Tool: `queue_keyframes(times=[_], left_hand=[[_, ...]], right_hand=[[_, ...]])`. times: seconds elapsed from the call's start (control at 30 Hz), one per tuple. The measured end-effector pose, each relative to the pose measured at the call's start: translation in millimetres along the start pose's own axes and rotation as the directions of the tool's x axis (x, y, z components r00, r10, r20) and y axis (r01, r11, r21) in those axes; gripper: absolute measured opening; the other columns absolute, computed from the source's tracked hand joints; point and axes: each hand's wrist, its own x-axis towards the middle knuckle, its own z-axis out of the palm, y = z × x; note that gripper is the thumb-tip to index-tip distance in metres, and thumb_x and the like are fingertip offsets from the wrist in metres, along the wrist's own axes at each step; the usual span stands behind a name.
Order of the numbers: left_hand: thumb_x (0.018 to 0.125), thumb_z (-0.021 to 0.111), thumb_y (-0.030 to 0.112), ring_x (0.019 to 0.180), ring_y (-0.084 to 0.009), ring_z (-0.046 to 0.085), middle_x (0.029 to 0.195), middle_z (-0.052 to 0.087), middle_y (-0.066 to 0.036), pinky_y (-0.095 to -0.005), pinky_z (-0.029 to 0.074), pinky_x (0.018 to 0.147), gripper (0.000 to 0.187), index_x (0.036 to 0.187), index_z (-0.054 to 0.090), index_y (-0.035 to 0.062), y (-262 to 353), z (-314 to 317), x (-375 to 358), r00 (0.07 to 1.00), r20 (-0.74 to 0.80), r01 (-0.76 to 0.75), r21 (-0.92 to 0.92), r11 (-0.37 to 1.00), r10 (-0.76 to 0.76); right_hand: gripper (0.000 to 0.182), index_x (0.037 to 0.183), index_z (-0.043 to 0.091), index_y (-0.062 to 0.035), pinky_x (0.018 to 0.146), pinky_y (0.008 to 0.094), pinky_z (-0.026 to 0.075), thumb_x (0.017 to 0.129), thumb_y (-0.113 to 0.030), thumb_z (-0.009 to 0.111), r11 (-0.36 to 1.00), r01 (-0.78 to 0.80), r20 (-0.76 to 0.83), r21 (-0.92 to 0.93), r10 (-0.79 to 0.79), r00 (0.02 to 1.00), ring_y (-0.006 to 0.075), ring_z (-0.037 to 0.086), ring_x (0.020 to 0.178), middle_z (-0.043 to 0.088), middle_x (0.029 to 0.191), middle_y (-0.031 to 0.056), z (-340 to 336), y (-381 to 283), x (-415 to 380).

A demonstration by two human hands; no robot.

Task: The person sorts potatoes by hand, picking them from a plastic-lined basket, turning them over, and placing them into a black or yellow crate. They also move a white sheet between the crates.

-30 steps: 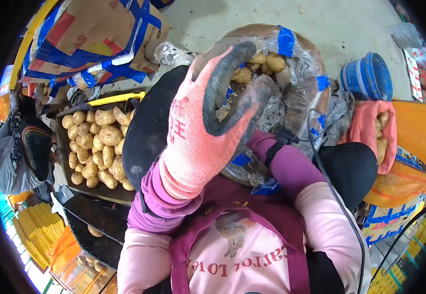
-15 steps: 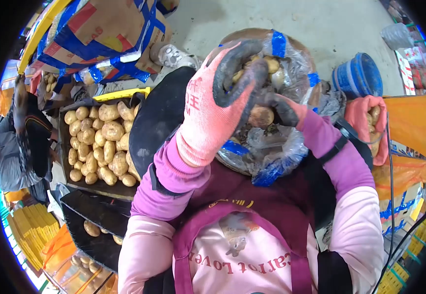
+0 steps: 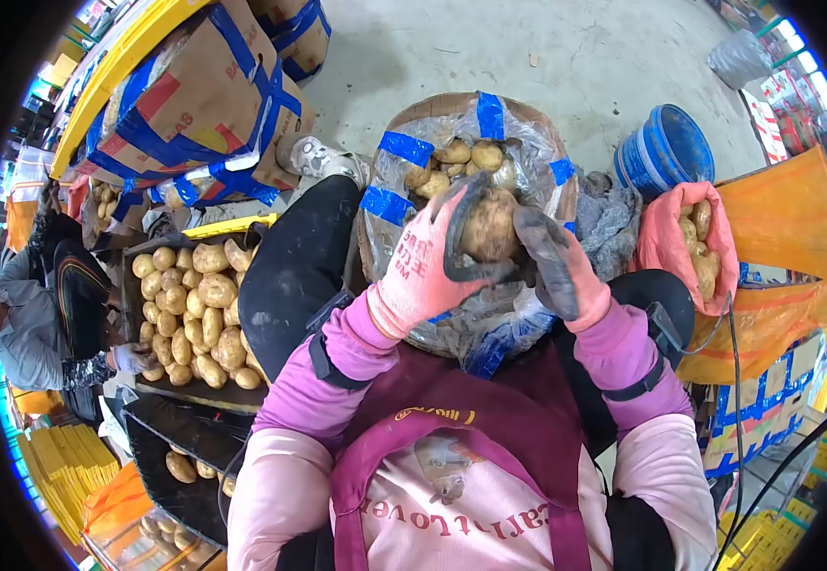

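A large brown potato (image 3: 489, 226), slightly blurred, is between my two gloved hands. My left hand (image 3: 432, 257), in a pink glove with dark palm and fingers, is curled round its left side. The dark fingers of my right hand (image 3: 558, 266) press against its right side. Below the hands is a round container lined with clear plastic (image 3: 527, 152), its rim fastened with blue tape (image 3: 490, 116). Several potatoes (image 3: 461, 157) lie inside it. My hands hide the near part of its contents.
A crate of potatoes (image 3: 199, 314) stands at left, with a co-worker's gloved hand (image 3: 134, 358) at its edge. To the right are a blue bucket (image 3: 665, 152) and a pink sack of potatoes (image 3: 656, 233). Taped cartons (image 3: 185, 105) stand at upper left.
My hands have come down and nearer my body, with the large potato now plainly visible between them. The view has shifted, showing more of the container. A co-worker's hand has appeared at the crate.
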Motion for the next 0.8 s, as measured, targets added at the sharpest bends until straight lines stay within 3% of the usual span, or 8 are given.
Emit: queue_keyframes(times=[0.03, 0.17, 0.23, 0.33, 0.47, 0.67, 0.7, 0.8], left_hand=[[0.065, 0.085, 0.016, 0.123, -0.0407, 0.047, 0.135, 0.045, -0.023, -0.0460, 0.038, 0.104, 0.090, 0.138, 0.036, 0.0001, -1, 1, 0, 0.991, 0.019, 0.135, 0.026, 0.990, -0.136], [0.058, 0.085, 0.017, 0.118, -0.0391, 0.047, 0.125, 0.047, -0.020, -0.0459, 0.040, 0.099, 0.091, 0.136, 0.041, 0.0066, -7, 10, 2, 0.986, 0.017, 0.157, 0.260, 0.953, -0.167], [0.055, 0.086, 0.018, 0.118, -0.0395, 0.044, 0.125, 0.044, -0.020, -0.0464, 0.039, 0.099, 0.094, 0.136, 0.041, 0.0083, -9, 11, 2, 0.986, 0.030, 0.149, 0.279, 0.949, -0.163], [0.055, 0.086, 0.019, 0.119, -0.0409, 0.043, 0.127, 0.041, -0.022, -0.0475, 0.038, 0.100, 0.095, 0.137, 0.040, 0.0075, -9, 14, -1, 0.973, 0.043, 0.191, 0.389, 0.901, -0.226], [0.055, 0.088, 0.023, 0.120, -0.0435, 0.042, 0.131, 0.037, -0.026, -0.0469, 0.037, 0.102, 0.103, 0.141, 0.034, 0.0070, -13, 12, 0, 0.966, 0.057, 0.231, 0.267, 0.936, -0.254], [0.057, 0.086, 0.010, 0.125, -0.0372, 0.044, 0.133, 0.045, -0.020, -0.0423, 0.038, 0.105, 0.098, 0.140, 0.036, 0.0032, -20, -3, 12, 0.989, 0.039, 0.148, -0.284, 0.947, -0.143], [0.057, 0.086, 0.010, 0.125, -0.0372, 0.044, 0.133, 0.045, -0.020, -0.0423, 0.038, 0.105, 0.098, 0.140, 0.036, 0.0032, -18, -4, 12, 0.989, 0.040, 0.148, -0.283, 0.948, -0.143], [0.060, 0.083, 0.007, 0.124, -0.0382, 0.046, 0.134, 0.046, -0.020, -0.0413, 0.039, 0.104, 0.094, 0.141, 0.036, 0.0028, -13, -2, 10, 0.999, -0.005, 0.034, -0.046, 0.998, -0.035]], right_hand=[[0.050, 0.135, 0.046, -0.0022, 0.092, 0.0314, 0.048, 0.092, -0.026, 0.060, 0.982, 0.050, -0.053, -0.182, -0.061, 0.997, 0.0163, 0.057, 0.110, 0.058, 0.123, 0.0061, -12, 9, 2], [0.050, 0.135, 0.045, -0.0007, 0.092, 0.0274, 0.046, 0.093, -0.026, 0.058, 0.968, -0.106, 0.009, -0.226, 0.111, 0.994, 0.0117, 0.055, 0.109, 0.058, 0.120, 0.0048, 1, -2, 8], [0.052, 0.136, 0.043, 0.0008, 0.094, 0.0315, 0.045, 0.093, -0.024, 0.058, 0.971, -0.042, 0.032, -0.237, 0.051, 0.998, 0.0181, 0.056, 0.111, 0.058, 0.122, 0.0097, -5, 11, 12], [0.051, 0.135, 0.042, 0.0036, 0.099, 0.0396, 0.040, 0.091, -0.019, 0.056, 0.690, 0.129, -0.007, -0.712, -0.191, 0.982, 0.0338, 0.055, 0.113, 0.057, 0.124, 0.0209, -7, 21, 10], [0.045, 0.131, 0.046, 0.0042, 0.095, 0.0378, 0.044, 0.091, -0.017, 0.054, 0.521, 0.182, -0.006, -0.834, -0.339, 0.941, 0.0293, 0.059, 0.107, 0.060, 0.116, 0.0188, -10, 26, 17], [0.036, 0.127, 0.051, 0.0001, 0.086, 0.0309, 0.050, 0.097, -0.019, 0.048, 0.954, -0.053, -0.048, -0.293, 0.041, 0.998, 0.0172, 0.061, 0.098, 0.062, 0.111, 0.0048, -10, -14, 15], [0.036, 0.127, 0.051, 0.0001, 0.086, 0.0309, 0.050, 0.097, -0.019, 0.048, 0.955, -0.053, -0.048, -0.292, 0.041, 0.998, 0.0172, 0.061, 0.098, 0.062, 0.111, 0.0048, -15, -6, 15], [0.046, 0.135, 0.045, -0.0010, 0.094, 0.0318, 0.049, 0.098, -0.028, 0.051, 0.960, -0.046, 0.040, 0.276, 0.037, 0.999, 0.0173, 0.059, 0.110, 0.057, 0.125, 0.0094, -6, 5, 13]])
